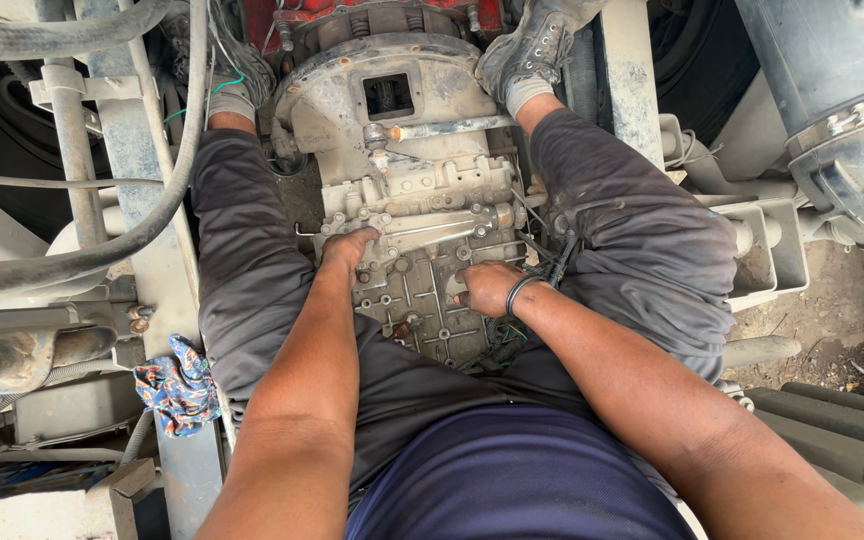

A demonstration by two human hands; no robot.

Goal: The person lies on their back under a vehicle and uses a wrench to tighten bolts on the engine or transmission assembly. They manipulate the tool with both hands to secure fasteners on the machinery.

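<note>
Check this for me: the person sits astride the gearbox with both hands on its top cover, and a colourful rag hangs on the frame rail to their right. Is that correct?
One detail is wrong. In the head view the colourful rag hangs on the frame rail to the person's left, not their right. The rest holds: the left hand and right hand both rest on the gearbox top cover.

Left hand (349, 248) fingertips curled over gearbox housing (422, 200) edge, out of sight; grip can't be read. Wrench (432, 228) near end buried under that hand. Right hand (489, 288) palm down, covering whatever sits beneath; fingers partly tucked. Lower housing lost behind forearms and lap. Wire bundle (507, 335) tangled in shadow, strands too small to sort. Patterned rag (180, 385) crumpled, folds hiding most. Both elbows cut by bottom edge.
</note>
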